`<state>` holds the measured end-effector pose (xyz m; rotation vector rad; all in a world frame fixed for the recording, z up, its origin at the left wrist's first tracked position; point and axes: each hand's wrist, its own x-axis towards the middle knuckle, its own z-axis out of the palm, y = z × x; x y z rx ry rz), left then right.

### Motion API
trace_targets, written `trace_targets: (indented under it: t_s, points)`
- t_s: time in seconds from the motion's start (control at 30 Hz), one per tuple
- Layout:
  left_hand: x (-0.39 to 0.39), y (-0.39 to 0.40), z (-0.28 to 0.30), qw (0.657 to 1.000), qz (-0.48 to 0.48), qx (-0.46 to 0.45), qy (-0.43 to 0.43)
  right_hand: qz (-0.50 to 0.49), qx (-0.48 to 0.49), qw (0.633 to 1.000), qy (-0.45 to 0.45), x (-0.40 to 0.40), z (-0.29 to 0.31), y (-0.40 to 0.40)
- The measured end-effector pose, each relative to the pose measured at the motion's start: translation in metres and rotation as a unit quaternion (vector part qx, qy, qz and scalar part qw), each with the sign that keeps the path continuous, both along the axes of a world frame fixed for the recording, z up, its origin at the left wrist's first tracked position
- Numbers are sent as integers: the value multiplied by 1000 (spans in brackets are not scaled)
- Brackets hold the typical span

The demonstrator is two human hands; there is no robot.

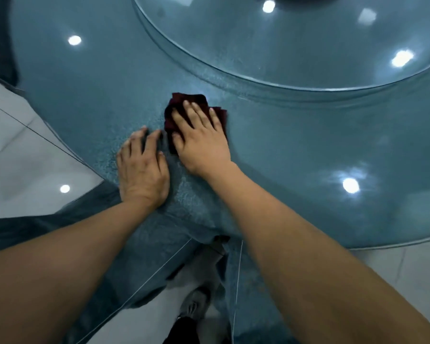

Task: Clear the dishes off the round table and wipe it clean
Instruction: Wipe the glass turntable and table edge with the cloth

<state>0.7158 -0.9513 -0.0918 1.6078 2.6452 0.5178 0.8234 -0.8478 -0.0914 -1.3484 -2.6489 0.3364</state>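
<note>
R hand pressed flat, fingers spread, on dark red cloth on round table, near its front edge. L hand lay flat beside cloth, holding nothing.

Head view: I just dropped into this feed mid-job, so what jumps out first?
The dark red cloth near the middle of the picture stands out against the blue-green round table, with the right hand pressed flat on it. The left hand rests flat on the bare table just beside it. Farther back, a raised glass turntable fills the upper right, with ceiling lights reflected in it.
</note>
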Motion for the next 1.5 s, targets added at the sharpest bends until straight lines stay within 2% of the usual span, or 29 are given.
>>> trace_targets:
  t_s: [0.13, 0.23, 0.3, 0.4, 0.47, 0.6, 0.7, 0.73, 0.8, 0.9, 0.97, 1.03, 1.1, 1.2, 1.3, 1.4, 1.5]
  points:
    - [1, 0, 2, 1000, 0, -26, -7, -134, -7, 991, -7, 99, 0, 25]
    - [-1, 1, 3, 999, 4, -37, -18, -262, 14, 965, -11, 168, 1, 36]
    - [-1, 0, 2, 999, -1, -39, -19, -338, -1, 941, -21, 185, 2, 36]
    - [-3, -1, 0, 999, -7, -40, -22, -429, -8, 903, -21, 153, 3, 28]
    - [-2, -1, -1, 999, -9, -46, -21, -401, 8, 916, -23, 108, 3, 12]
    - [-4, -1, 0, 999, -17, -46, -20, -248, 25, 968, -5, 14, 1, -41]
    - [-4, -4, 3, 997, -32, -48, -45, -177, 3, 984, -7, 15, 5, -59]
    - [-8, -5, 4, 997, -42, -48, -49, -188, 0, 982, -13, 33, 5, -60]
    - [-27, -4, 8, 994, -87, -43, -44, -275, 2, 961, -25, 84, 5, -60]
    - [-80, 1, 9, 978, -206, -27, 28, -401, -18, 915, -35, 166, 5, -60]
    - [-110, 9, 7, 967, -246, -31, 63, -453, -32, 890, -33, 181, 5, -59]
    - [-120, 13, 1, 971, -228, -41, 59, -496, -20, 867, -26, 156, 5, -62]
    - [-117, 15, -3, 976, -211, -41, 47, -477, 2, 878, -27, 105, 4, -76]
    - [-117, 15, -3, 976, -212, -29, 43, -349, 20, 937, -3, 8, 0, -117]
    - [-119, 14, -3, 977, -209, -29, 43, -242, -12, 970, 23, -52, 1, -152]
    - [-115, 15, 0, 976, -211, -35, 41, -211, 6, 977, 39, -23, -3, -153]
    - [-115, 14, 0, 977, -206, -41, 36, -328, 33, 944, 18, 56, -7, -151]
